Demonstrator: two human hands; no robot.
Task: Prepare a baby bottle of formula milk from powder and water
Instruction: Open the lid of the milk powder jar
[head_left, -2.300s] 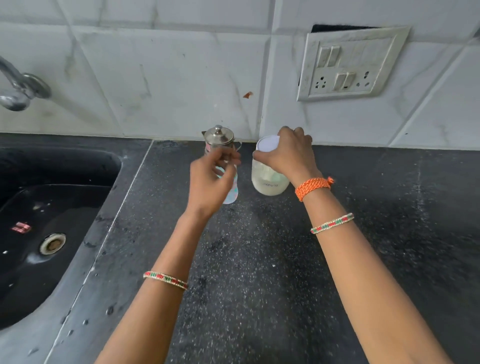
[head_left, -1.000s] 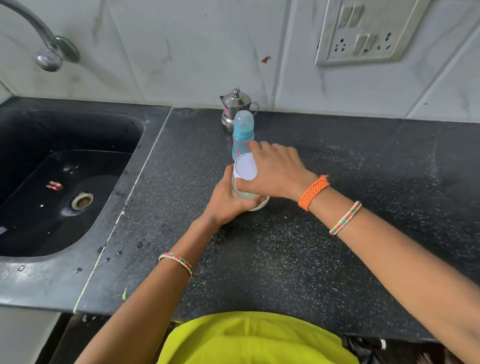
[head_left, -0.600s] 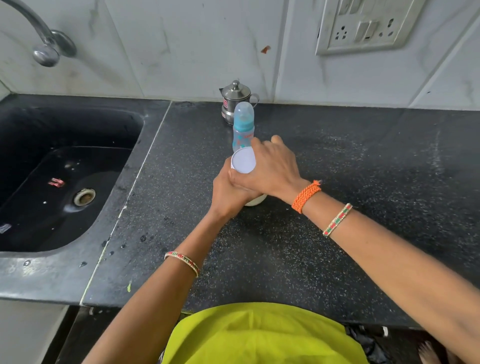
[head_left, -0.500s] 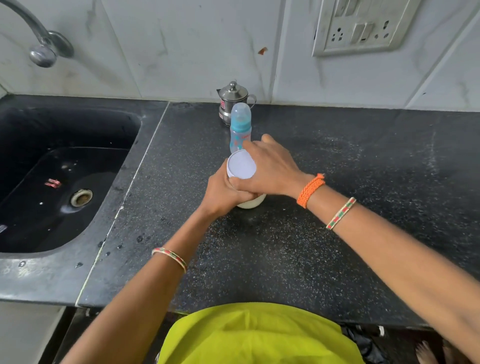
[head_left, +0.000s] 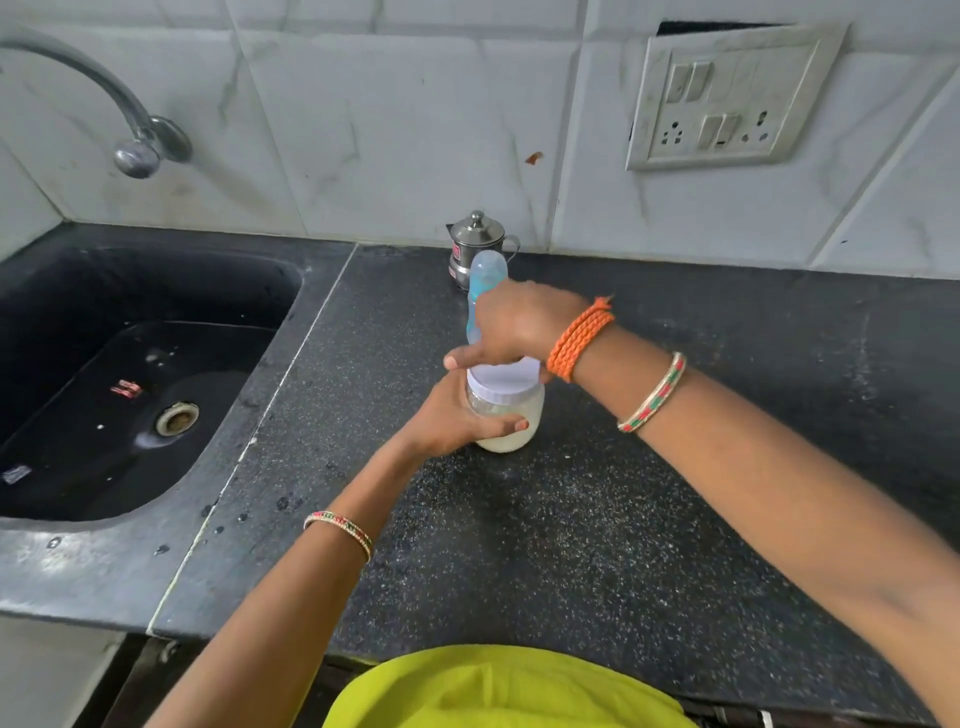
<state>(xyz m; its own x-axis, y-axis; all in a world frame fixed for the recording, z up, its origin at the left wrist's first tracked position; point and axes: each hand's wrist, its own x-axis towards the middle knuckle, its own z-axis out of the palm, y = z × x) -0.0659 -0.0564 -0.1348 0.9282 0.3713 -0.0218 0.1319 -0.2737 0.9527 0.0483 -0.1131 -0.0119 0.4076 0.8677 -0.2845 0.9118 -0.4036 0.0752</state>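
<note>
Powder jar standing on the dark counter, roughly mid-depth, a little right of the sink. Translucent, with pale powder visible low inside. White lid still seated on top.

Left hand wrapped round the jar's body, thumb across the front, steadying it. Right hand clamped down over the lid from above, fingers curled round the rim, wrist bent as if twisting. Whether the lid has loosened at all: impossible to tell, since the hand hides most of the rim.

Just behind the jar, baby bottle upright with its clear cap on, blue collar beneath, lower half hidden behind the right hand. Contents not readable from here; possibly empty. Behind the bottle, near the tiled wall, small steel pot with lid closed, presumably the water.

Judging progress: very early. Things gathered and set close together; jar not yet open; bottle still capped; no scoop in view; no powder or water transferred as far as visible. Left to do: lid off, bottle uncapped, water poured, powder measured in, bottle closed and shaken.

Further out: tap over the sink, switch plate on the wall to the right.
</note>
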